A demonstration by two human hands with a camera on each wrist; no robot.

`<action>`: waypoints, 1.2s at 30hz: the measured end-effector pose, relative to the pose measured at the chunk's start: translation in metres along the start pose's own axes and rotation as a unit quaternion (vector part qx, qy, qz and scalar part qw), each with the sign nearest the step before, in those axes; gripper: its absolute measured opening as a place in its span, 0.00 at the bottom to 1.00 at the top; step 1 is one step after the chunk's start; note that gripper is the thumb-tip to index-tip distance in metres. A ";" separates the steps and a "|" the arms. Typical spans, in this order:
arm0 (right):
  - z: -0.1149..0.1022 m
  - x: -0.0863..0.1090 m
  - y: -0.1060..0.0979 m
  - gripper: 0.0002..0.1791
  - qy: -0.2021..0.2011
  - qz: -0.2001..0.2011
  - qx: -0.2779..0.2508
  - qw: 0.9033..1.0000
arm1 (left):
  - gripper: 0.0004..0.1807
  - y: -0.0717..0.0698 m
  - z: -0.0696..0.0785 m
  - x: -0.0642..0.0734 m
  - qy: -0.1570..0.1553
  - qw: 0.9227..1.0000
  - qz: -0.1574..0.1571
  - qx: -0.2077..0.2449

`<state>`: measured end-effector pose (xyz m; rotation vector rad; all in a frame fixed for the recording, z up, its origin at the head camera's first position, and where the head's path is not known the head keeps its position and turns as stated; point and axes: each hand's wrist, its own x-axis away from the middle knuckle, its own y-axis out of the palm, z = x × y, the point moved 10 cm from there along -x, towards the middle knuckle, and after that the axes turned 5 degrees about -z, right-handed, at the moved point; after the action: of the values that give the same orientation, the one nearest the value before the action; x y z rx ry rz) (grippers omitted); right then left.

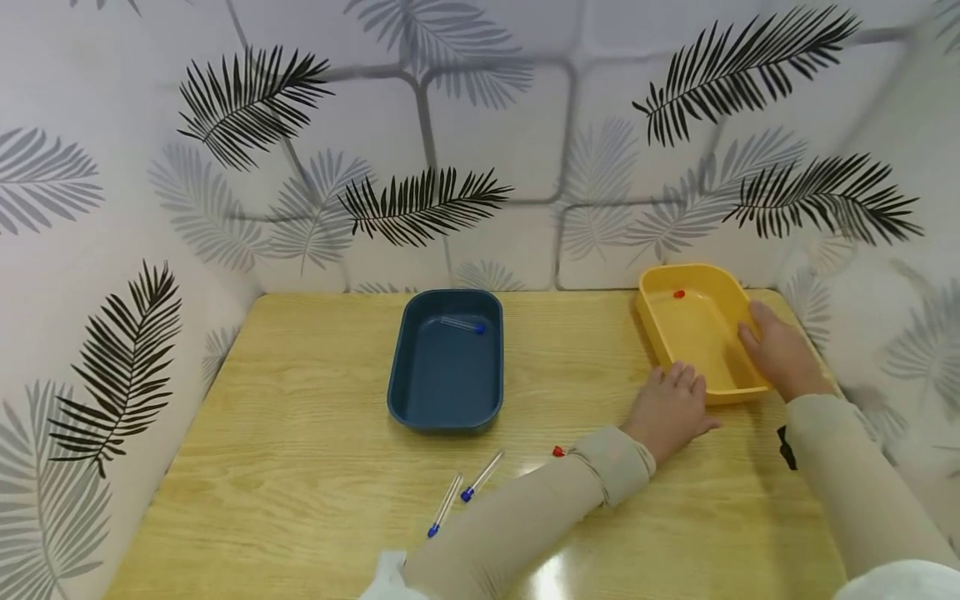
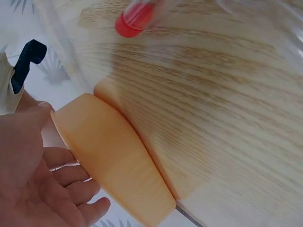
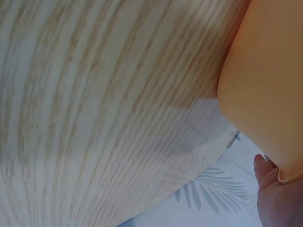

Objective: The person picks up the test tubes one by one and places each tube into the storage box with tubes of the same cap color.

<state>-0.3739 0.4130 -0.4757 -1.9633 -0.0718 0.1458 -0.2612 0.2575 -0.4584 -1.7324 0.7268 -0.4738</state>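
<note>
Left sleeve (image 1: 517,517), head view: beige, nearest me; slants across the near side of the table (image 1: 262,500) toward the right.
Right sleeve (image 1: 862,492): beige too, along the table's right edge; a small black object (image 1: 787,448) shows beside the cuff.
Yellow tray (image 1: 705,333): at the right end of the table, far edge near the leaf-patterned wall (image 1: 495,125); a small red cap (image 1: 678,293) shows in its far part.
Left hand (image 1: 671,414): fingers loosely extended, tips touching the tray's near left corner; I am not gripping with it, and its thumb points off to the right.
Right hand (image 1: 787,354): grips the tray's right side, digits over the rim.
Blue tray (image 1: 446,375): left of the yellow one, well apart; holds a clear tube (image 1: 461,324) with a blue cap toward its far end.
Loose tubes (image 1: 482,477): two, clear, blue-capped, side by side but apart, beyond my left sleeve.
Second red cap (image 1: 558,451): on the table at my left cuff, the rest hidden.
Tray wall, left wrist view: outer face toward me, my left fingers slack at its rim; a blurred red-capped tube (image 2: 137,21) lies near on the wood.
Tray corner, right wrist view: fills the right side; part of a hand shows at the rim, cut off by the frame, so its hold is unclear from this angle.
</note>
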 end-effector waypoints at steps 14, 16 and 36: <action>0.000 0.003 0.017 0.31 0.026 -0.012 -0.021 0.999 | 0.29 0.005 -0.001 0.017 -0.018 1.000 0.021 0.004; -0.003 0.004 0.016 0.31 0.028 -0.011 -0.022 0.999 | 0.30 0.007 -0.001 0.018 -0.020 1.000 0.010 0.005; -0.027 0.002 0.020 0.31 0.034 -0.010 -0.050 0.998 | 0.29 0.017 -0.016 0.036 -0.022 0.997 -0.031 0.063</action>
<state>-0.3686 0.3806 -0.4836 -2.0645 -0.0541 0.0640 -0.2492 0.2187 -0.4724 -1.6460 0.6010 -0.5108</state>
